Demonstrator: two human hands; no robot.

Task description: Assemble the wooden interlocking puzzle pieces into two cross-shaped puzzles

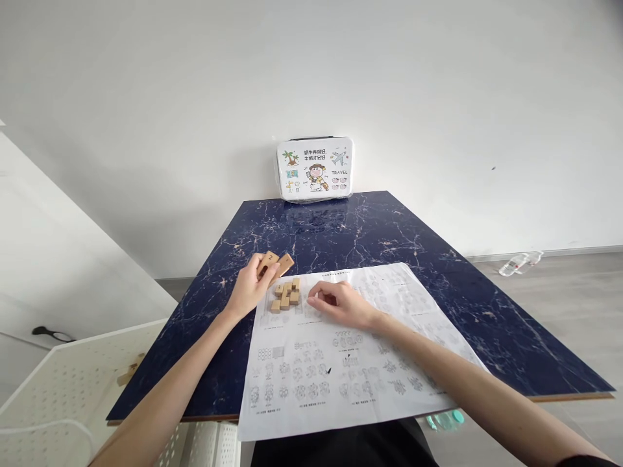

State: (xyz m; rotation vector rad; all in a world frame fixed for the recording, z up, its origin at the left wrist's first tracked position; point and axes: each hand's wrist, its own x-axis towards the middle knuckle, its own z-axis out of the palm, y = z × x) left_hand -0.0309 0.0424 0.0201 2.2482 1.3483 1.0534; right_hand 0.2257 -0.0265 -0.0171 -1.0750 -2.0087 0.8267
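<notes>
My left hand (250, 282) is closed round wooden puzzle pieces (281, 267), at least two of them, and one carries a dark mark like a 2. It holds them just above the table, left of the paper's far edge. Close by, a cluster of small notched wooden blocks (285, 296) lies on the upper left part of a printed instruction sheet (311, 415). My right hand (343, 303) rests over the sheet, right of the cluster and apart from it. Its fingers are curled in, and whether anything is inside them cannot be seen.
The dark blue marbled table (413, 233) has a white cartoon-printed case (315, 168) at its far edge, against the wall. A white perforated surface (63, 383) with some wooden pieces (129, 373) stands lower left. Plastic bottles (520, 263) lie on the floor at right.
</notes>
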